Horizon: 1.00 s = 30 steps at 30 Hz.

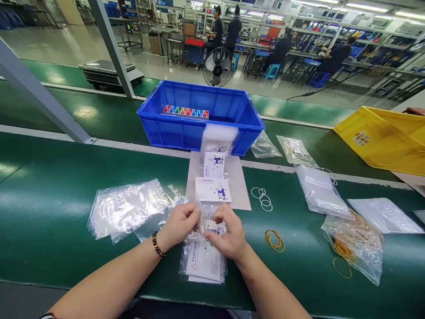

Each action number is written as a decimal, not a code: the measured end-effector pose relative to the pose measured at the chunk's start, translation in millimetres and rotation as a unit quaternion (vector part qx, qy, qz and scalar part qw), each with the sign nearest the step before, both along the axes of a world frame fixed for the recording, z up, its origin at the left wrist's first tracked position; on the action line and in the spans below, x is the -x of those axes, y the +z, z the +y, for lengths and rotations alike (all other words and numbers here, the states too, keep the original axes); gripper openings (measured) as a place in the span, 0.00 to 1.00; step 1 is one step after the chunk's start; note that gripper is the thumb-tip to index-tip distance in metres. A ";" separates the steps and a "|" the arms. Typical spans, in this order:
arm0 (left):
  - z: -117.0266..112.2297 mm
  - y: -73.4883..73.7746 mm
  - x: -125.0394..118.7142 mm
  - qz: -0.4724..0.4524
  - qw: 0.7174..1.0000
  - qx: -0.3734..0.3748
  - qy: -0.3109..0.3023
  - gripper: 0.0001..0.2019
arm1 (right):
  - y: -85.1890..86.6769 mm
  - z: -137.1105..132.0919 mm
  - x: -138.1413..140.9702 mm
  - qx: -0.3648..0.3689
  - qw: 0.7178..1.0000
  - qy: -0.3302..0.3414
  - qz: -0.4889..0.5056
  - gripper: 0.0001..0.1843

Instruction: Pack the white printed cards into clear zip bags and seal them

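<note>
Bag on green belt (factory hall)

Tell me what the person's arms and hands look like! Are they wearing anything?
Both forearms are bare, with no sleeves showing and no gloves. The left hand has a bracelet of dark, shiny round beads at its wrist. The right hand has no watch or band at its wrist.
</note>
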<state>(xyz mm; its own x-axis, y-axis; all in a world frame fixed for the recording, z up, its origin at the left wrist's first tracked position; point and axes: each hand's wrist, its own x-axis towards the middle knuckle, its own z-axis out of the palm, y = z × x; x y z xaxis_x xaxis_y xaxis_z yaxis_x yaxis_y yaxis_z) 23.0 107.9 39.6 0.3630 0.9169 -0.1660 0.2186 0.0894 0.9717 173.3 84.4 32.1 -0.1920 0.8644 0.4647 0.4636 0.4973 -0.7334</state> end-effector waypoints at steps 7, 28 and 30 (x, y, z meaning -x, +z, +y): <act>3.2 1.8 6.0 0.055 0.996 -0.062 0.021 0.17 | 0.3 -2.8 4.3 -0.105 0.976 -0.018 -0.192 0.10; 20.0 10.4 23.7 0.139 0.967 -0.054 -0.204 0.08 | -29.5 44.9 -42.8 0.163 0.953 -0.229 -0.110 0.18; 19.9 7.4 21.8 0.134 0.968 -0.044 -0.210 0.08 | -31.4 49.7 -46.6 0.182 0.949 -0.254 -0.040 0.18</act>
<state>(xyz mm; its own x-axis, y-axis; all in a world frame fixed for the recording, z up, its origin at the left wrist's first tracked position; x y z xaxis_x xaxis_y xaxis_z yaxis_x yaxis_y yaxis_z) 1.2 127.9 47.0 0.6613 0.7129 -0.2333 0.4620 -0.1421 0.8754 219.9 134.2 0.6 0.2694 0.9555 0.1201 0.6379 -0.0837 -0.7655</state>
